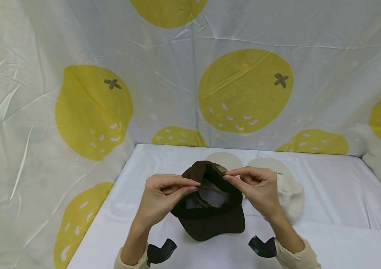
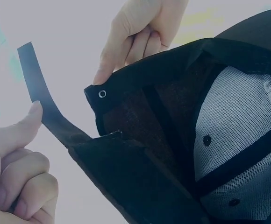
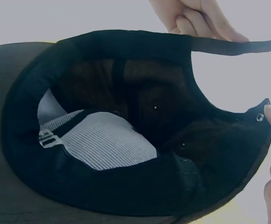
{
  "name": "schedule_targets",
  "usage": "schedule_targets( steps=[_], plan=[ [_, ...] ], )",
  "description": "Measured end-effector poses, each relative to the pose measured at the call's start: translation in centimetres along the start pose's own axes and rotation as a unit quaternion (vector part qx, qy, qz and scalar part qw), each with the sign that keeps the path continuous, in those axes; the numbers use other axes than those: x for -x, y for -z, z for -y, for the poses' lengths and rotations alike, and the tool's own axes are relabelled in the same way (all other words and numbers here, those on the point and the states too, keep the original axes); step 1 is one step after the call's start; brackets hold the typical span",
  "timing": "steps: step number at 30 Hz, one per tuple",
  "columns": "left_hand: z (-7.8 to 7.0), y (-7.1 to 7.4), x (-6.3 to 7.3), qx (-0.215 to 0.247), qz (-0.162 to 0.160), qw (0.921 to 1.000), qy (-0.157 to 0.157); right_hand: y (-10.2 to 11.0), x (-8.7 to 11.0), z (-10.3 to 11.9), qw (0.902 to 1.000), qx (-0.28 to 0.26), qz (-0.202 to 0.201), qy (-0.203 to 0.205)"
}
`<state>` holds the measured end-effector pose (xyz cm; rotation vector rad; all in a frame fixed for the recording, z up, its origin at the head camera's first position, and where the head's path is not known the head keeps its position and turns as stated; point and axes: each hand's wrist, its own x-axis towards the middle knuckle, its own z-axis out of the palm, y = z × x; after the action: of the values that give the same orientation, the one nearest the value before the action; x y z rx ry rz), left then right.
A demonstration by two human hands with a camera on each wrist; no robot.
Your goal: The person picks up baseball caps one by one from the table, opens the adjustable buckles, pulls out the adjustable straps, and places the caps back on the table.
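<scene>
A dark brown baseball cap (image 1: 212, 226) is held up over the table, its brim toward me and its inside showing. My left hand (image 1: 163, 196) pinches the loose back strap (image 2: 56, 109) between thumb and forefinger. The strap's free end sticks out past the thumb in the left wrist view. At the opposite corner of the back opening, my right hand (image 1: 259, 186) pinches the band beside a metal eyelet (image 2: 102, 94). Strap and eyelet corner are apart, with a gap between them. White mesh lining (image 3: 112, 144) shows inside the crown.
A cream cap (image 1: 291, 194) lies on the table just right of my right hand, partly covered by it. Another pale cap (image 1: 225, 158) shows behind the brown one. White cloth covers the table (image 1: 338, 194); a lemon-print curtain (image 1: 163, 93) hangs behind and at the sides.
</scene>
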<state>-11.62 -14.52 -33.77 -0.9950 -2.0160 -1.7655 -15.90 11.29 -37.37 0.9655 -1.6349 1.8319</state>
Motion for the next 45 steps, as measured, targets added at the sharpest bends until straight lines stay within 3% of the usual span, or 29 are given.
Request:
schedule_targets(
  steps=[7, 12, 16, 24, 31, 45],
  plan=[
    [-0.2, 0.0, 0.0, 0.008, -0.003, 1.0, -0.003, 0.1, -0.1, 0.3, 0.9995, -0.008, 0.024, -0.017],
    [-0.1, 0.0, -0.1, -0.018, -0.032, 0.9992, 0.012, 0.1, -0.1, 0.7, 0.9977, 0.0, 0.056, -0.038],
    [0.0, 0.2, -0.1, -0.035, -0.062, 0.9968, 0.034, 0.4, -0.1, 0.9, 0.9964, 0.012, 0.075, -0.039],
    [0.3, 0.6, -0.4, -0.07, -0.109, 0.9865, 0.1, 1.5, -0.2, 0.7, 0.9917, -0.036, 0.123, -0.007],
    [0.5, 0.7, -0.5, -0.067, -0.118, 0.9822, 0.13, 2.9, -0.4, 0.8, 0.9793, -0.075, 0.188, -0.006],
    [1.3, 0.9, -0.5, -0.077, -0.103, 0.9757, 0.177, 4.0, -0.8, 0.8, 0.9421, -0.152, 0.298, 0.02]
  ],
)
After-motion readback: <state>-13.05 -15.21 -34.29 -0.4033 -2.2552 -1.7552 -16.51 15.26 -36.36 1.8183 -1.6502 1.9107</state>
